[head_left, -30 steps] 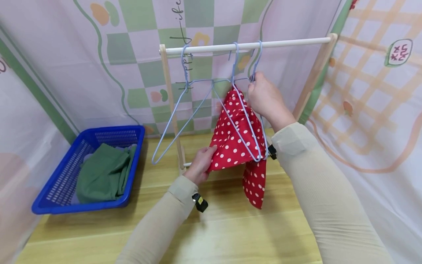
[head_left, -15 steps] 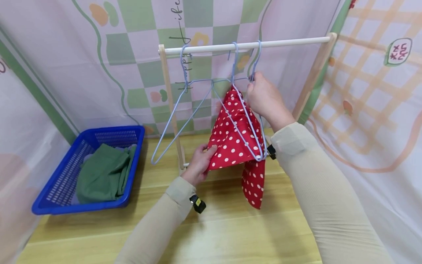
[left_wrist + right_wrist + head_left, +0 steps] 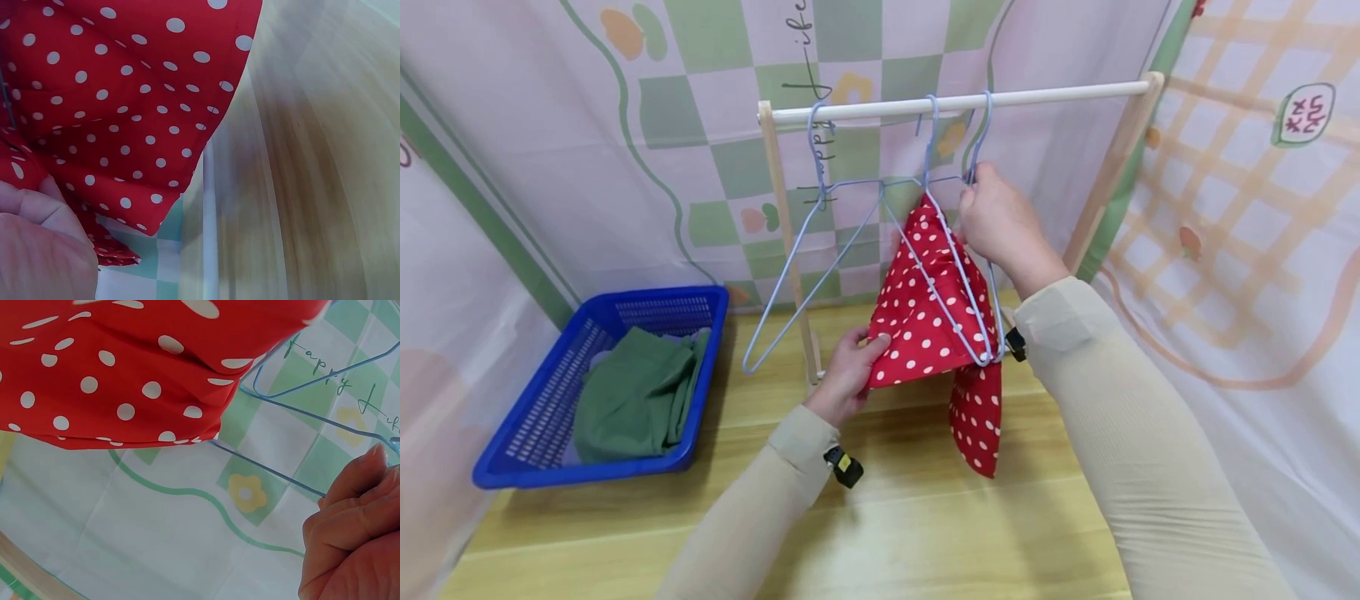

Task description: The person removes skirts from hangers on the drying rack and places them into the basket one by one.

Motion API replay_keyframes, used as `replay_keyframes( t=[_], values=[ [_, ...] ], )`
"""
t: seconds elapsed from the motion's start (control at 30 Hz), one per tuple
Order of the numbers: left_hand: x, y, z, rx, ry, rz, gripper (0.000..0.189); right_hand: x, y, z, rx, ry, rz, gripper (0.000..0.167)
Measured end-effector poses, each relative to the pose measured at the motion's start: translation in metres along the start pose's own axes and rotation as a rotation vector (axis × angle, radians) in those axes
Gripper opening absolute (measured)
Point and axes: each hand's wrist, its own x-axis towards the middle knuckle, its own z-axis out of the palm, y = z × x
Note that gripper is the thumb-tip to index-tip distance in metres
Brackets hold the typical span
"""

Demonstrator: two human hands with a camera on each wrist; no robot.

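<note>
A red cloth with white polka dots (image 3: 917,321) hangs on the rack among the light blue wire hangers. My left hand (image 3: 848,373) pinches its lower left edge, thumb on top. In the left wrist view the cloth (image 3: 144,119) spreads in front of the left hand (image 3: 44,244). My right hand (image 3: 1000,218) grips the right-hand hanger (image 3: 981,137) just below its hook. In the right wrist view the right hand's (image 3: 356,531) fingers curl at the wire. The middle hanger (image 3: 930,137) overlaps the cloth; the left hanger (image 3: 812,142) is bare.
A white rod (image 3: 880,109) between wooden posts (image 3: 782,208) carries the hangers. To the left, a blue plastic basket (image 3: 602,475) holds green fabric (image 3: 632,392) with a greyish purple piece beneath. Everything stands on a wooden table (image 3: 887,517), with patterned curtains (image 3: 715,175) around it.
My left hand has shifted slightly left, drawing the cloth's lower edge with it. The right hand keeps its grip on the hanger.
</note>
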Motion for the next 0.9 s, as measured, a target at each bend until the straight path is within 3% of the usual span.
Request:
replay_keyframes(
  t=[0.53,0.9],
  values=[
    [-0.0092,0.0049,-0.0067,0.005,-0.004,0.048,0.048,0.0012,-0.001,0.0001,-0.001,-0.006,-0.007,0.052],
    [-0.0073,0.0017,-0.0101,0.007,0.003,0.07,0.046,0.0029,-0.0005,0.002,0.004,0.01,-0.017,0.051]
  ],
)
